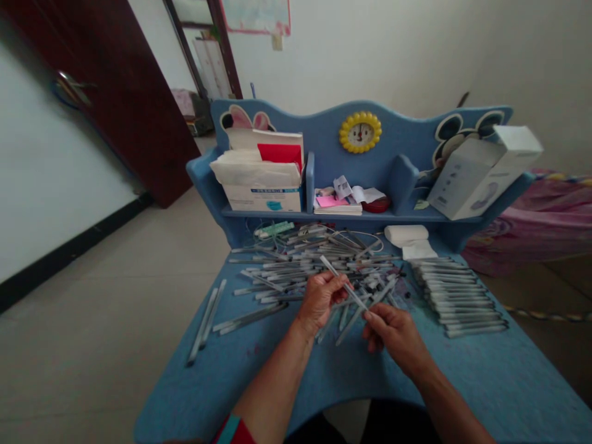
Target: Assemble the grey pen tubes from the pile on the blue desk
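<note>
A slim, pale see-through pen [331, 267] slants between my two hands above the blue desk. My left hand [320, 300] is closed around its middle, thumb and fingers pinching it. At its lower end, the fingertips of my right hand [392, 334] are closed on the pen too. Under and behind the hands lies a loose heap of similar pens [296, 269], several with dark ends. To the right, more pens lie side by side in a neat row [462, 299]. Two pens [207, 320] lie apart near the desk's left edge.
A blue shelf [393, 213] runs along the desk's back. It carries a mask box [263, 198], papers [340, 200], a yellow flower clock [360, 132] and a tilted white box [481, 176]. A white paper roll [407, 235] lies behind the pen row.
</note>
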{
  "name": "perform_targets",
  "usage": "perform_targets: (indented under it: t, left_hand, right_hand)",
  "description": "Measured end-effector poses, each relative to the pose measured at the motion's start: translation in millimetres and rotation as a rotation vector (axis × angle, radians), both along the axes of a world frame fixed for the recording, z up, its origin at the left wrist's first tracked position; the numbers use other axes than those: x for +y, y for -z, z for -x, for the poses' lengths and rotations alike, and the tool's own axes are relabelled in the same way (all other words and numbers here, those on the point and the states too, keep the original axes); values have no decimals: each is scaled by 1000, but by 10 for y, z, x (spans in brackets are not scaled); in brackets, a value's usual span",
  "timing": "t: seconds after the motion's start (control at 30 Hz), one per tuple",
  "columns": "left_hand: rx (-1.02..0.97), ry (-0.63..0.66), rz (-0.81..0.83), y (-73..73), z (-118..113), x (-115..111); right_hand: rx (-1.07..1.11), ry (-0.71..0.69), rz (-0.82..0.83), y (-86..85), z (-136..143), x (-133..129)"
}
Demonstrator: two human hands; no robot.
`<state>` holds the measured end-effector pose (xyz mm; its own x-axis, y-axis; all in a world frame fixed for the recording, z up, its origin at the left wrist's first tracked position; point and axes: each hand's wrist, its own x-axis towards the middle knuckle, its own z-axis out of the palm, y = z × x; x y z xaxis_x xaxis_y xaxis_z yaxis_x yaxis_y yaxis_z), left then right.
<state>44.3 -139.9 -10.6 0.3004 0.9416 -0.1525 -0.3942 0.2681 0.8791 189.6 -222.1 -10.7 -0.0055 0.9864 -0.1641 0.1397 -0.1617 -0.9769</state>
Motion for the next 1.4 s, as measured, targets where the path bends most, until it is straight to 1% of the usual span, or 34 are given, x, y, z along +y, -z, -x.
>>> perform_targets:
  t: [0.1,0.17,0.23,0.33,0.43,0.53,0.6,0.73,0.9,1.0,1.1,1.23,1.4]
  left_hand:
    - [-2,-23,13,34,37,18]
    - [-10,-43,27,33,74,27]
    - [-31,-69,36,19,113,31]
    - [-61,-100,47,-8,157,28]
    - [-73,-111,53,-23,177,19]
    - [-69,-126,52,-26,183,13]
    - [-65,-143,58,-28,184,11]
    - [-67,-155,58,-31,177,7]
    - [-69,-147,44,-7,167,-2]
    - [-75,-152,45,12,164,-3]
    - [-79,-161,57,15,159,-2]
    - [-76,-165,80,8,152,-5]
    - [-68,-168,70,14,147,-6]
  right_hand:
    - [-57,102,-32,11,44,44]
    - [-68,140,-33,5,75,71]
    - [-69,114,2,-8,101,88]
    - [-47,31,70,-19,133,98]
    - [-29,-3,41,-9,156,103]
    - [7,31,3,5,169,111]
    - [40,62,25,8,175,111]
    - [89,63,101,8,186,96]
    - [158,86,51,9,202,94]
    - [201,110,89,-1,217,90]
    - [205,101,123,-15,235,80]
    - [216,100,88,-22,245,86]
    - [282,136,86,-2,235,111]
